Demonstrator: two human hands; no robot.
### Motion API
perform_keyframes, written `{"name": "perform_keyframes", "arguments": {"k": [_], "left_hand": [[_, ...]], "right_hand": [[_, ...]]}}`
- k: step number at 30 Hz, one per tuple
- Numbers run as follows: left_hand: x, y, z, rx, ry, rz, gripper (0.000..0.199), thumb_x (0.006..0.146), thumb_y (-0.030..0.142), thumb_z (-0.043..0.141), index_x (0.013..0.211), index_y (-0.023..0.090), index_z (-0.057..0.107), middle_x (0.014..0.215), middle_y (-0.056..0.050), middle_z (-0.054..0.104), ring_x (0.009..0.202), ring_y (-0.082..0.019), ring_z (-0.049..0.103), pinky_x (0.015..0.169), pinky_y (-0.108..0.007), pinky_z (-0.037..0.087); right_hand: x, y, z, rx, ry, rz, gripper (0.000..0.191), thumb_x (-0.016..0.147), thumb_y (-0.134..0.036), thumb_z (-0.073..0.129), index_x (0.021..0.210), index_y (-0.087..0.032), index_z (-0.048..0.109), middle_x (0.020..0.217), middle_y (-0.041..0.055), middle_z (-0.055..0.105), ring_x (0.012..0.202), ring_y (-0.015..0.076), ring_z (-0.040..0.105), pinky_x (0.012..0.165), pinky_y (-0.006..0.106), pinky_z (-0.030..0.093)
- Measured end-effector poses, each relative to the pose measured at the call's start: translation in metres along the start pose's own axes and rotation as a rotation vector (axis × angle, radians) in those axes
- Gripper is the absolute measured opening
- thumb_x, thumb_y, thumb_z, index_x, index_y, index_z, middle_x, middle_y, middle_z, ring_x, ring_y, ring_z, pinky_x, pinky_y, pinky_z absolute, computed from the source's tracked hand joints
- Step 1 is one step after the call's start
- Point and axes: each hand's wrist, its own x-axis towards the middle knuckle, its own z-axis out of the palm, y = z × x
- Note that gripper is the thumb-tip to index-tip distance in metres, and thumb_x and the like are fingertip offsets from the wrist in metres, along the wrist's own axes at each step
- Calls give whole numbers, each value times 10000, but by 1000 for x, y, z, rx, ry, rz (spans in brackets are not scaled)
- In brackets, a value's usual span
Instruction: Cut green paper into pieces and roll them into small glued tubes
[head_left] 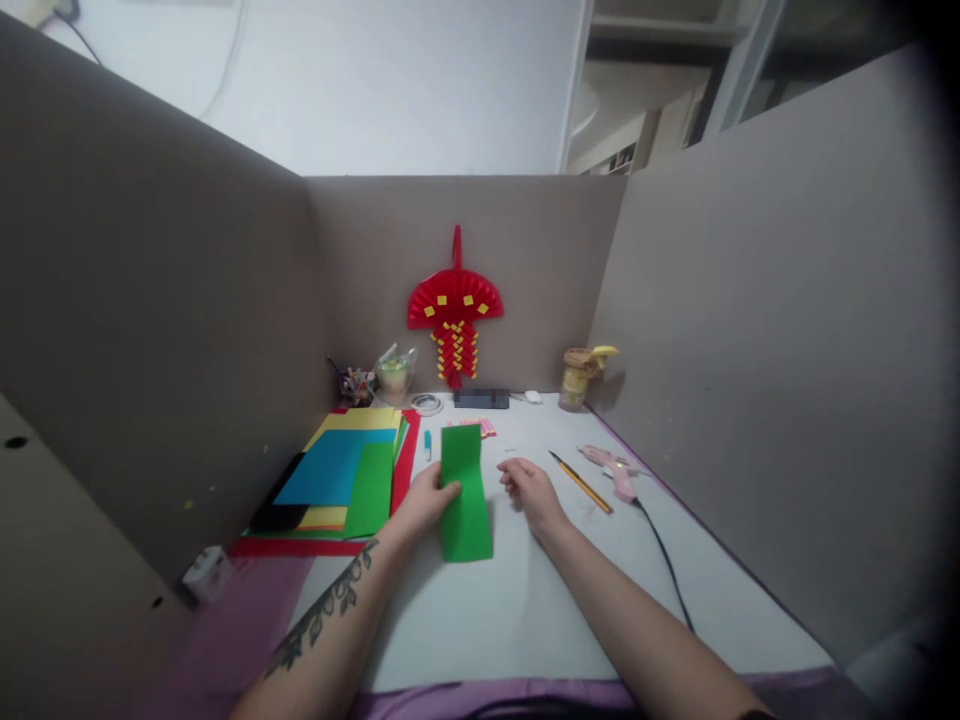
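A strip of green paper with a crease across it stands upright over the white table. My left hand grips its left edge, the thumb on the near face. To the right of the paper, apart from it, my right hand hovers with its fingers curled together; whether anything small is between them is hidden. A pencil and a pink glue gun lie to the right of that hand.
Coloured paper sheets are stacked at the left. A red paper decoration hangs on the back panel. Behind the hands are a tape roll, a blue pen and a brown-lidded cup. A black cord runs from the glue gun.
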Motion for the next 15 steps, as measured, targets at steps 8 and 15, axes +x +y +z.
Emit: {"name": "perform_keyframes", "arguments": {"k": [8, 15], "left_hand": [[11, 32, -83, -664, 581, -27, 145, 683, 142, 622, 806, 145, 545, 665, 7, 618, 554, -110, 587, 539, -214, 476], [1, 36, -139, -930, 757, -129, 169, 764, 50, 415, 654, 164, 473, 527, 35, 484, 422, -60, 464, 426, -155, 402]], "right_hand": [[6, 7, -9, -133, 101, -59, 264, 680, -439, 611, 716, -177, 599, 577, -21, 525, 472, 97, 408, 439, 214, 293], [-12, 3, 10, -410, -79, -282, 170, 726, -347, 565, 683, -194, 624, 630, 2, 574, 614, 155, 497, 595, 267, 388]]}}
